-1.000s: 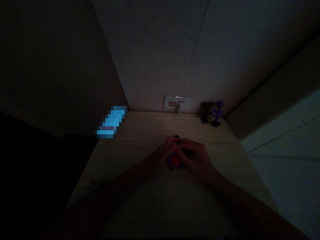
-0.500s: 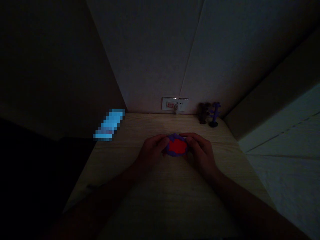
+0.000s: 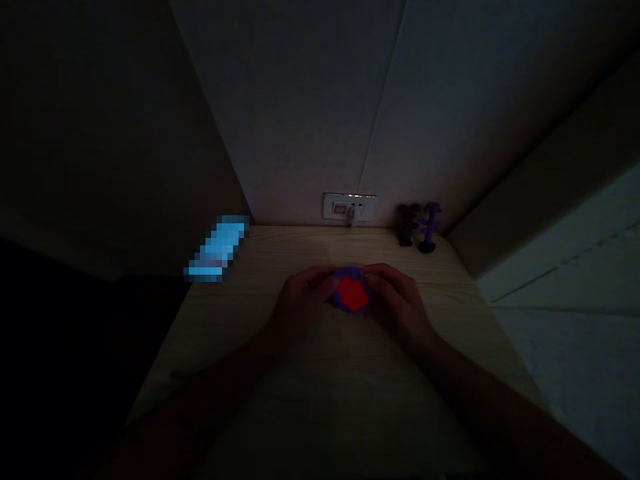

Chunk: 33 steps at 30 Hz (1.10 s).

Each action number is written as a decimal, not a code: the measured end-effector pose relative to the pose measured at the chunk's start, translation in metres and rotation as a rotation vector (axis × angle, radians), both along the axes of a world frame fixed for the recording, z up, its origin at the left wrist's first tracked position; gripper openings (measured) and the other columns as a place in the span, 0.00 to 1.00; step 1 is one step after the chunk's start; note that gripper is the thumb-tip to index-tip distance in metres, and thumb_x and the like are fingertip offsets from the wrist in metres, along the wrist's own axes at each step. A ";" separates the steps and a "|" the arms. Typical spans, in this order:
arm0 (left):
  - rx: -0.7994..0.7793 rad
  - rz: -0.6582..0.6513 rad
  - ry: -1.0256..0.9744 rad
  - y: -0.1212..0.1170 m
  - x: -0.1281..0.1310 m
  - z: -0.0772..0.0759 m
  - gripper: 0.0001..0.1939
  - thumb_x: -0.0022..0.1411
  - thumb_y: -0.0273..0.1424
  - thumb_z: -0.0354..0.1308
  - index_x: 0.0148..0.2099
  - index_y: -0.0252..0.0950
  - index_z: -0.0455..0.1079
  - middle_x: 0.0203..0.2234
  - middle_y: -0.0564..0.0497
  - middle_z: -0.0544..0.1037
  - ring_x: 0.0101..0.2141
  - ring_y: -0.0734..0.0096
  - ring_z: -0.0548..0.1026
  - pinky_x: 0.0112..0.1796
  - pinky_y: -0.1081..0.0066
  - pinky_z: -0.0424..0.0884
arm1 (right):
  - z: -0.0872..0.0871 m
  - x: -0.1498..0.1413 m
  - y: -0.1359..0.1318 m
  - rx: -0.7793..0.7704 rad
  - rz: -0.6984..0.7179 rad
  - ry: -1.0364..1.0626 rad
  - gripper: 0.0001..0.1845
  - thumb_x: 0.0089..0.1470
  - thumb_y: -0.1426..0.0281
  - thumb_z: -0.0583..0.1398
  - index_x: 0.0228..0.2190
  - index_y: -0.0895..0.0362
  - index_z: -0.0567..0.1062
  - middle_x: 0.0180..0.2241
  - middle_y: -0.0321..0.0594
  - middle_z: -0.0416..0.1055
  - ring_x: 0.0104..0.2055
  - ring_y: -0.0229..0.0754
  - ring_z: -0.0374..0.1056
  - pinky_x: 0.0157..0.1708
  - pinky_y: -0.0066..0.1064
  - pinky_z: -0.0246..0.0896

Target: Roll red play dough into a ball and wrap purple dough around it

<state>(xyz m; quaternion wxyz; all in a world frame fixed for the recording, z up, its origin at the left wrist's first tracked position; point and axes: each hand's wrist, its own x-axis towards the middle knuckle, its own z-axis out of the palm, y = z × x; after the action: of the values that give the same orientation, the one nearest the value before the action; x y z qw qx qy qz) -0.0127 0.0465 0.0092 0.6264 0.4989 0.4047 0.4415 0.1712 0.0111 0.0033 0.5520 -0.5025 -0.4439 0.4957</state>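
Observation:
Between my two hands is a lump of modelling clay (image 3: 353,294), bright red in the middle with an uneven purple rim folded around it. My left hand (image 3: 305,293) grips its left edge, thumb on top and fingers behind. On the opposite edge, my right hand (image 3: 400,297) pinches the purple rim between thumb and fingers. The lump's underside is hidden, and in this dim light I cannot tell whether it touches the table.
The pale wooden tabletop (image 3: 300,247) meets the wall. At the back right stand a dark figure (image 3: 407,225) and a purple figure (image 3: 429,228) on a black base. A wall socket (image 3: 345,208) holds a plug. A glowing, pixelated rectangle (image 3: 220,247) is at the left edge.
The clay lump looks narrower and rounder, and its red area has shrunk as the purple rim covers more. My right hand has shifted slightly left.

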 end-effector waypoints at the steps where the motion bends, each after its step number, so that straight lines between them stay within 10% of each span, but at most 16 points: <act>1: 0.001 0.003 0.015 0.000 0.000 0.001 0.15 0.58 0.37 0.68 0.45 0.35 0.82 0.40 0.45 0.85 0.41 0.60 0.81 0.44 0.65 0.75 | 0.001 0.001 0.000 0.011 -0.003 -0.013 0.13 0.55 0.58 0.66 0.36 0.55 0.80 0.23 0.33 0.73 0.21 0.37 0.66 0.19 0.28 0.62; 18: 0.024 -0.021 0.013 0.000 0.000 -0.001 0.13 0.58 0.37 0.69 0.44 0.37 0.82 0.39 0.46 0.86 0.39 0.61 0.81 0.42 0.65 0.76 | -0.003 0.005 0.001 0.105 0.065 -0.092 0.16 0.59 0.58 0.66 0.46 0.51 0.82 0.44 0.41 0.82 0.42 0.45 0.78 0.41 0.36 0.75; 26: 0.028 0.074 0.010 0.003 -0.001 0.003 0.12 0.59 0.37 0.68 0.43 0.36 0.82 0.38 0.47 0.85 0.39 0.63 0.81 0.41 0.68 0.75 | 0.006 0.002 -0.007 0.182 0.318 -0.146 0.42 0.49 0.58 0.74 0.62 0.48 0.67 0.59 0.48 0.72 0.54 0.50 0.76 0.53 0.44 0.75; 33: -0.111 -0.074 -0.180 0.000 0.002 -0.005 0.22 0.58 0.43 0.69 0.49 0.34 0.77 0.36 0.45 0.84 0.30 0.64 0.80 0.34 0.66 0.77 | -0.008 0.000 -0.002 0.260 0.104 -0.233 0.39 0.46 0.56 0.75 0.54 0.47 0.65 0.54 0.45 0.71 0.48 0.47 0.75 0.43 0.37 0.77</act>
<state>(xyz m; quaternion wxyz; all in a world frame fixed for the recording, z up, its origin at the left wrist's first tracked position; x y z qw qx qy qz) -0.0109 0.0468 0.0043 0.7026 0.4363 0.3519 0.4382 0.1709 0.0089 -0.0049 0.5307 -0.4574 -0.5906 0.4003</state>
